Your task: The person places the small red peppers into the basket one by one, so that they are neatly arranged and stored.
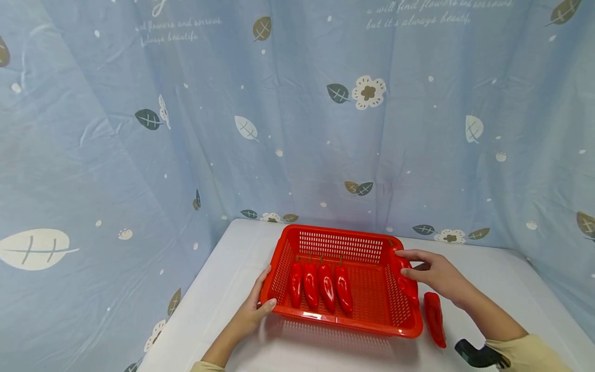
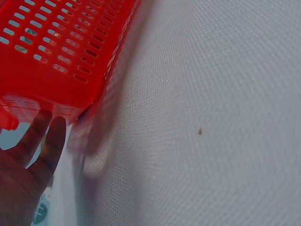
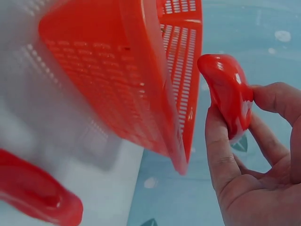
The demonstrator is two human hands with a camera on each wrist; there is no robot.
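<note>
A red plastic basket [image 1: 372, 326] with slotted walls stands on the white table, several glossy red peppers [image 1: 326, 289] lying side by side in its left half, green stems toward the back. My left hand [image 1: 251, 312] holds the basket's front left corner, thumb on the rim and fingers along the outer side. In my right hand [image 1: 434, 271], thumb and fingers pinch another red pepper [image 3: 228, 92]. That pepper overlaps the basket's right rim in the head view, and the right wrist view shows it beside the rim. One more red pepper [image 1: 434, 320] lies on the table right of the basket.
A white cloth [image 1: 218, 279] covers the table. Blue curtains [image 1: 297, 155] with leaf and flower prints hang behind it and along the left. A black device [image 1: 479, 355] is at the right wrist, by the yellow sleeve [image 1: 525, 354].
</note>
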